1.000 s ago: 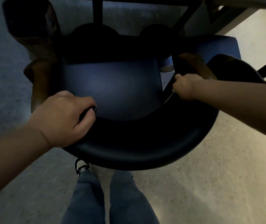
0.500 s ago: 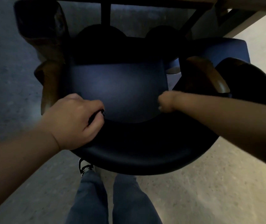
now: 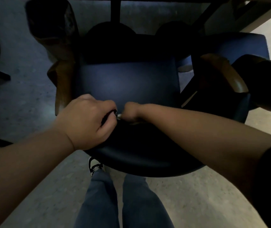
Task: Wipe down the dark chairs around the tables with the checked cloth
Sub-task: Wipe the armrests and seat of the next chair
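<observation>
A dark blue chair stands below me, its seat (image 3: 128, 83) facing a table and its curved backrest (image 3: 144, 155) nearest me. My left hand (image 3: 88, 122) grips the backrest's top rim on the left. My right hand (image 3: 130, 111) is balled into a fist against the inner face of the backrest, right beside my left hand. Only a small pale scrap of the checked cloth (image 3: 119, 115) shows between the two hands; the rest is hidden under my right fist in the dim light.
Wooden armrests flank the seat on the left (image 3: 62, 86) and right (image 3: 227, 74). A second blue chair (image 3: 240, 45) stands close on the right. Dark table legs (image 3: 115, 10) rise ahead. My legs (image 3: 124, 203) stand just behind the backrest on the speckled floor.
My right hand has slid left along the inside of the backrest, from the right armrest to beside my left hand. My left hand has kept its grip on the rim.
</observation>
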{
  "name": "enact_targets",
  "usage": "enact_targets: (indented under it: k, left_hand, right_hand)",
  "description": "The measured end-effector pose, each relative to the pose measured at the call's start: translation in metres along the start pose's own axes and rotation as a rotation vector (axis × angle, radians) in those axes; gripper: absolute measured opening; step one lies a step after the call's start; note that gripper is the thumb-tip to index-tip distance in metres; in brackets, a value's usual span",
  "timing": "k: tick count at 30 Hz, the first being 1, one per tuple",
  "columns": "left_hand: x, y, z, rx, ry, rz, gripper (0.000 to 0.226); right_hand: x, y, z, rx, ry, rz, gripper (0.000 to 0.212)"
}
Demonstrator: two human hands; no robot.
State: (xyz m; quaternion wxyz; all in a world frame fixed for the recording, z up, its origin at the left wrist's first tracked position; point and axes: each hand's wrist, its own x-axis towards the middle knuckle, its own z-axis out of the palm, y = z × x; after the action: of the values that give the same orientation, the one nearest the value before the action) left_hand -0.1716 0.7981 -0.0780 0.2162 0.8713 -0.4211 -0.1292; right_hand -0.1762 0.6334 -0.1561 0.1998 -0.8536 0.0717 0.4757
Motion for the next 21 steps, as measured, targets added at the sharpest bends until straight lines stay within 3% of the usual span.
enact_targets:
  k: [2,4,6,8,10,13,15,18,21]
  left_hand:
    - [0.0,0.0,0.001,-0.001,-0.01,-0.007,0.032]
    - [0.001,0.001,0.001,-0.003,-0.018,-0.008,0.031]
    - [0.001,0.001,0.001,0.0,-0.023,0.001,0.029]
    - [0.002,0.001,0.0,0.002,-0.024,-0.001,0.029]
    - [0.001,0.001,0.0,-0.003,-0.024,-0.008,0.033]
    - [0.001,0.001,0.001,-0.011,-0.022,-0.007,0.036]
    - [0.001,0.002,0.001,0.002,-0.02,-0.01,0.035]
    - [0.001,0.001,0.001,0.011,-0.016,-0.007,0.035]
    - [0.001,0.0,0.001,0.009,-0.012,-0.014,0.036]
  right_hand:
    - [0.009,-0.025,-0.005,0.295,0.033,-0.069,0.033]
    - [0.013,-0.043,-0.007,0.385,0.043,-0.153,0.04]
    - [0.011,-0.041,0.0,0.407,0.064,-0.207,0.031]
    - [-0.002,-0.02,0.005,0.216,0.101,-0.235,0.02]
    - [-0.023,0.017,0.003,-0.126,0.085,-0.178,0.033]
    - [-0.056,0.085,-0.029,-0.536,0.012,0.021,0.034]
    - [-0.072,0.12,-0.061,-0.71,0.045,0.172,0.032]
    - [-0.085,0.14,-0.08,-0.809,0.11,0.269,0.034]
    - [-0.089,0.123,-0.056,-0.679,0.109,0.259,0.032]
